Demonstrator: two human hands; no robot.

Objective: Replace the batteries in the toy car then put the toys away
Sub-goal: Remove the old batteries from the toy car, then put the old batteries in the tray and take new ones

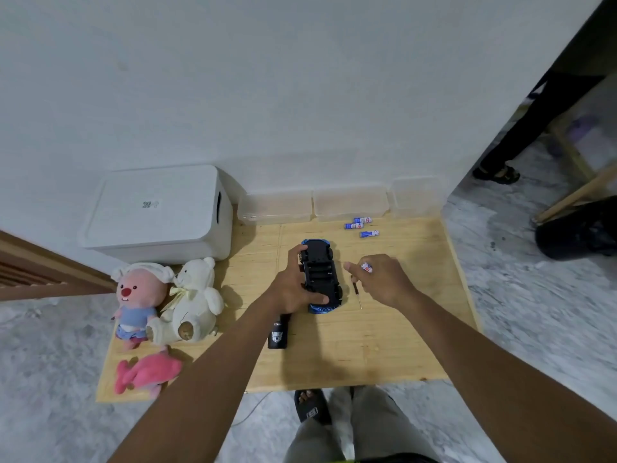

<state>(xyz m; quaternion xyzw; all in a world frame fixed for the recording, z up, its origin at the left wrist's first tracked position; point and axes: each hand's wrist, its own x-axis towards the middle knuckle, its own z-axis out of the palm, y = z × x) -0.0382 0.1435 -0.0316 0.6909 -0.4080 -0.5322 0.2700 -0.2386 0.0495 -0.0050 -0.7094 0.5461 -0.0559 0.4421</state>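
Observation:
A blue toy car (321,272) lies upside down on the low wooden table (384,345), its black underside and open battery bay facing up. My left hand (293,289) grips the car from its left side. My right hand (384,279), just right of the car, holds a white and blue battery (366,267) between its fingers. Three more batteries (362,226) lie at the table's back. A small screwdriver (356,292) rests beside the car, under my right hand. A black cover or remote (277,334) lies near my left wrist.
A white lidded storage box (157,212) stands at the back left. Three clear plastic containers (347,203) line the wall. Two plush dolls (167,302) and a pink plush (147,374) sit on the table's left. Another person's legs (521,135) are at the far right.

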